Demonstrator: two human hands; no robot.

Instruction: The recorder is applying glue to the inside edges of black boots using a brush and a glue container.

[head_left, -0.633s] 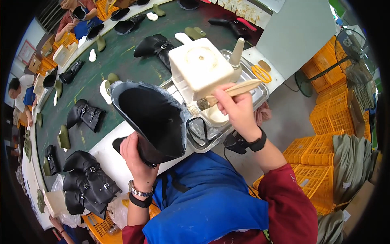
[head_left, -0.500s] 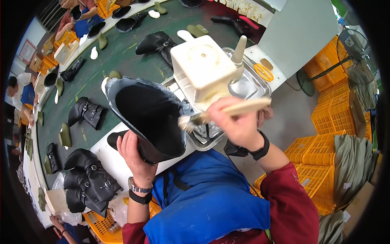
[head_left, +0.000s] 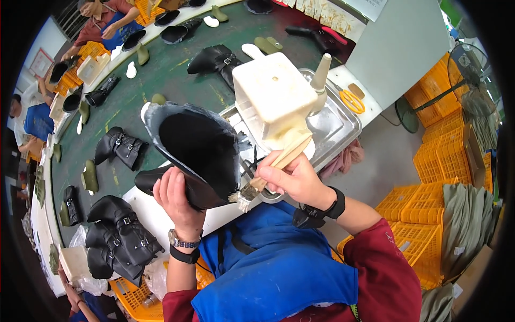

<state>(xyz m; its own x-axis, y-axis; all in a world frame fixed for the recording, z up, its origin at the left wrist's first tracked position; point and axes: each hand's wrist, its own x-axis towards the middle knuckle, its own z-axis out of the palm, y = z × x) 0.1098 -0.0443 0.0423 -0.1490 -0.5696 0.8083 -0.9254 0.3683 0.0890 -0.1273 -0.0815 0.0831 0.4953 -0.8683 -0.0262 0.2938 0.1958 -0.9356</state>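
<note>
A black boot upper (head_left: 196,140), its wide opening rimmed with grey lining, tilts toward me over the white table edge. My left hand (head_left: 179,201) is closed round its near left side, with the thumb hidden. A flat brush (head_left: 289,153) with a pale wooden handle is pinched in my right hand (head_left: 292,180). The brush's whitish bristles point down and left, close to the lower right rim of the boot upper; I cannot tell whether they touch. Beyond my right hand, a cream plastic container (head_left: 276,88) stands over a metal tray (head_left: 348,126).
Yellow-handled scissors (head_left: 352,101) lie right of the tray. Black buckled boot uppers (head_left: 120,231) are piled at the left. More uppers and olive shoe lasts (head_left: 89,176) rest on the green conveyor belt (head_left: 166,80). Orange crates (head_left: 416,231) stand at the right. Co-workers stand across the belt.
My right hand has moved down and left with the brush, whose bristles now sit lower along the rim. The handle has tipped more upright. The boot upper has shifted slightly.
</note>
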